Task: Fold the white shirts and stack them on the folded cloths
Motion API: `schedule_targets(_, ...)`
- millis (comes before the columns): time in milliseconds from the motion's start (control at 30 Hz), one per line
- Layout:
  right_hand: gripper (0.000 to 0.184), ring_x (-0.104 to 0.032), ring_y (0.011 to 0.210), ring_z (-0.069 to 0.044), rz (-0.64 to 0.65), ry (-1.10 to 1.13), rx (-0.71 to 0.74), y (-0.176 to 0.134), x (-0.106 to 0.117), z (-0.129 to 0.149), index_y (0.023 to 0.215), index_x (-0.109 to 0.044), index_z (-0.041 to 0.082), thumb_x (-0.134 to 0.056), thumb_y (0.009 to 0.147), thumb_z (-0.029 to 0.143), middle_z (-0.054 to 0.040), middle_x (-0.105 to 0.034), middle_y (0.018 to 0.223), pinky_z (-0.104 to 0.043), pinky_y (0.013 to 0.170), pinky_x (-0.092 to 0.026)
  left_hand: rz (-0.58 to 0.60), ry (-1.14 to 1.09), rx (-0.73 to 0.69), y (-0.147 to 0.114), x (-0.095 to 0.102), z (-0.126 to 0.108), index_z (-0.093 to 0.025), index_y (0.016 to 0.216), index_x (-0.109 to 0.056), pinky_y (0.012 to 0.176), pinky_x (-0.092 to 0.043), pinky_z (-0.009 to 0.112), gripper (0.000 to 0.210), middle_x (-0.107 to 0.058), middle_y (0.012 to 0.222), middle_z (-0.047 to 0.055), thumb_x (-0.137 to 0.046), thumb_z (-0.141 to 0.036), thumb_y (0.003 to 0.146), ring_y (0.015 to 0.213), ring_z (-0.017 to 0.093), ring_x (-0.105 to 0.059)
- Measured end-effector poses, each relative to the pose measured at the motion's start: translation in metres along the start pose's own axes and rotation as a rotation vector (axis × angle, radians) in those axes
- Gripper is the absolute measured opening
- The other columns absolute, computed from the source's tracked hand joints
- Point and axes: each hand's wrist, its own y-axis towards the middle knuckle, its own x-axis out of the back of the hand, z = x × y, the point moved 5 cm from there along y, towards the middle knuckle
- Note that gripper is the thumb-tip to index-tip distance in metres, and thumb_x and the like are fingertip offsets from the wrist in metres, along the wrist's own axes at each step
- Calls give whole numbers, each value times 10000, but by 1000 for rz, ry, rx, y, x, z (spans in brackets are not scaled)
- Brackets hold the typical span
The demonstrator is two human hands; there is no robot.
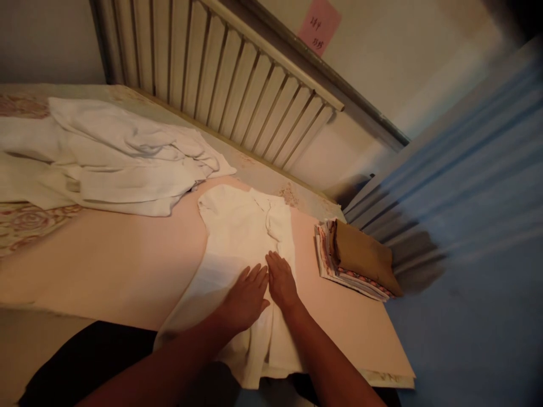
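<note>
two bare hands, the left hand (246, 299) and the right hand (281, 282), lay palm down on one white garment (237, 223), which was spread flat at the middle of one pale pink sheet (136, 260) on a table. both forearms came up from the bottom edge and slanted inward, so the hands nearly met, fingertips pointing away from the person. the left fingers were stretched out, slightly spread, with the thumb out to the side; the right fingers were straight and close together. neither hand gripped anything; both only pressed on the cloth. one rumpled heap of white cloth (127, 161) lay to the left, and one stack of folded fabrics (360, 257), brown on top, sat to the right. beyond stood one slatted radiator (241, 85), with one pink note (319, 28) above and one blue curtain (470, 265) at right.
</note>
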Motion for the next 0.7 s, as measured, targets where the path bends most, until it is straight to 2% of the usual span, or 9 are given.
schedule_targets(367, 488, -309, 1382, -193, -9, 1, 1, 0, 2, 2, 1385, -418, 170, -366, 903, 110, -112, -444, 1435, -460, 1131, -235, -22, -4, 13, 2, 6, -3, -162, 1392, -413, 1143, -197, 463, 542, -382, 1485, 112, -423, -403, 907, 1396, 270, -281)
schedule_targets(700, 488, -335, 1369, -197, -23, 8, -12, -1, 2, 2, 1372, -438, 171, -373, 894, 100, -111, -457, 1425, -464, 1128, -247, 7, -35, 16, 2, 10, -1, -159, 1384, -421, 1146, -189, 460, 524, -374, 1489, 108, -429, -384, 911, 1397, 271, -281)
